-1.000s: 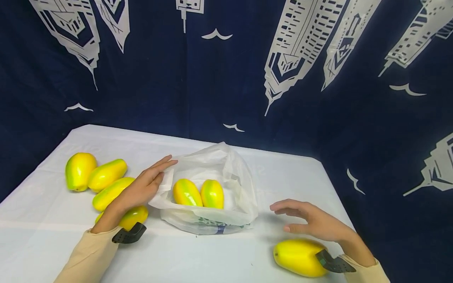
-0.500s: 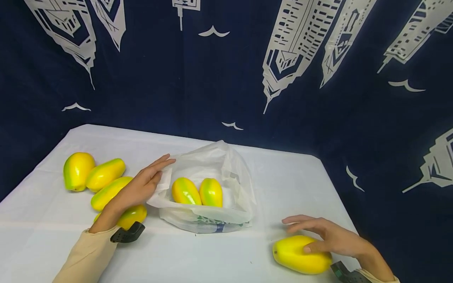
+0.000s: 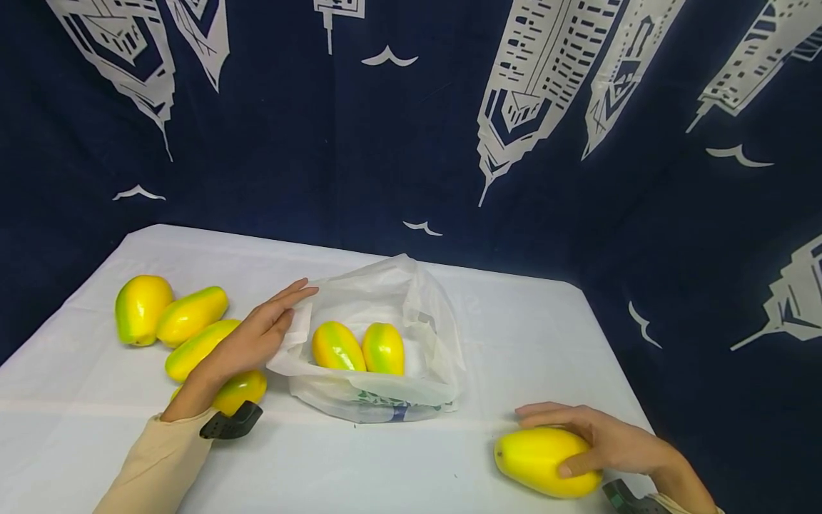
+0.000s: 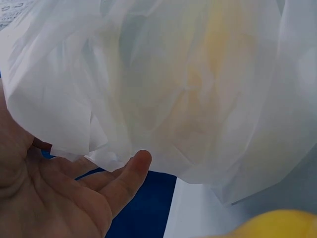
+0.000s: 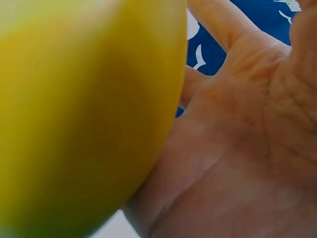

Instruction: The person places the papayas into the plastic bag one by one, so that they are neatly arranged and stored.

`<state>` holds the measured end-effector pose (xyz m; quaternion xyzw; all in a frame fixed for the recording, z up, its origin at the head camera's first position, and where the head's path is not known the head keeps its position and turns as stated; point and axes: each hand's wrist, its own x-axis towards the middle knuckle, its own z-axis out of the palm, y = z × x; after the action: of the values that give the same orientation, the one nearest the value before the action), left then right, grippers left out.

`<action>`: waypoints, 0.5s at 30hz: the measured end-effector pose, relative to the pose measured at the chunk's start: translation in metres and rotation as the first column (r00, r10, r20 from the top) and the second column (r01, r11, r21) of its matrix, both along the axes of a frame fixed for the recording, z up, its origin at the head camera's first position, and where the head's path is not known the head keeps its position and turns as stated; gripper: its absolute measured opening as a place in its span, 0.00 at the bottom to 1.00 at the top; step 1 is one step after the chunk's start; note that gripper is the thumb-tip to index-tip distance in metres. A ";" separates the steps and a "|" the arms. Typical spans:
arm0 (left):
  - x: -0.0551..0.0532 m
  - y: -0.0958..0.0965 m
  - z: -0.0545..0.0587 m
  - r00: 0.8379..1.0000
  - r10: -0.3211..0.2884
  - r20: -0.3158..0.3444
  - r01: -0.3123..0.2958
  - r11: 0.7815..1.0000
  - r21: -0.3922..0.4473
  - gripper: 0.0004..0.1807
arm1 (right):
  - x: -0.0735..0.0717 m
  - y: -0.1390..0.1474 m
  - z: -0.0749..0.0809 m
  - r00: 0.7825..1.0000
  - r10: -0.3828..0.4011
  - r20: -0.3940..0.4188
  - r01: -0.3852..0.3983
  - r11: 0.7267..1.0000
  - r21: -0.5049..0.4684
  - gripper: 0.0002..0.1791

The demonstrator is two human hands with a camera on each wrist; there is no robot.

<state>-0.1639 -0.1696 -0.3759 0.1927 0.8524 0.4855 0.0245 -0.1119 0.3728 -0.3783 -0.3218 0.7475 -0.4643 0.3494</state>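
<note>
In the head view a white plastic bag (image 3: 437,343) lies with its mouth open toward me, two yellow-green papayas (image 3: 383,348) inside. My left hand (image 3: 260,335) rests along the bag's left rim with its fingers straight. The left wrist view has the thin bag (image 4: 163,99) hanging over part of that hand (image 4: 64,193). At the front right, my right hand (image 3: 604,435) grips a yellow papaya (image 3: 536,460), thumb on the near side and fingers over the far side. Close up in the right wrist view, this papaya (image 5: 89,119) fills the left half beside the palm (image 5: 237,139).
Several more papayas (image 3: 193,318) lie on the left of the white-covered table (image 3: 385,471), one partly hidden under my left forearm. A dark blue cloth (image 3: 398,143) with white building prints hangs behind the table and along its right side.
My right hand has moved right and down from above the papaya, and its fingers and thumb have closed round it. The left hand and the bag have stayed in place.
</note>
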 end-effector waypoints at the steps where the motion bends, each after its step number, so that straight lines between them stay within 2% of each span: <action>1: 0.000 0.000 0.000 1.000 0.001 0.002 -0.001 1.000 0.000 0.26 | 0.000 0.000 0.000 1.000 -0.006 0.005 0.005 1.000 0.016 0.34; 6: 0.001 0.000 0.001 1.000 0.004 0.006 -0.004 1.000 -0.001 0.26 | 0.001 -0.002 0.002 0.999 -0.026 0.023 0.024 0.995 0.095 0.35; 15: 0.001 0.000 0.001 1.000 0.004 0.002 -0.004 1.000 -0.003 0.26 | 0.003 -0.003 0.004 0.999 -0.037 0.013 0.034 0.986 0.162 0.35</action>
<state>-0.1628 -0.1700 -0.3754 0.1904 0.8535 0.4844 0.0246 -0.1087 0.3700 -0.3738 -0.2751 0.7856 -0.4107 0.3720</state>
